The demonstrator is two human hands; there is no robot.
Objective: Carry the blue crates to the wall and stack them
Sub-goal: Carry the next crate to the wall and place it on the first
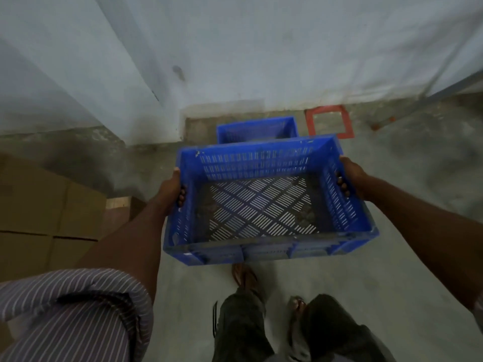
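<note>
I hold an empty blue slotted crate in the air in front of me, above the concrete floor. My left hand grips the handle slot in its left side wall, fingers curled through. My right hand grips the right side wall the same way. A second blue crate sits on the floor against the pale wall, just beyond the held one, which hides its near part.
A red taped square marks the floor right of the far crate. Cardboard boxes stack at the left. A wall corner juts out at the left. My feet in sandals stand below the crate.
</note>
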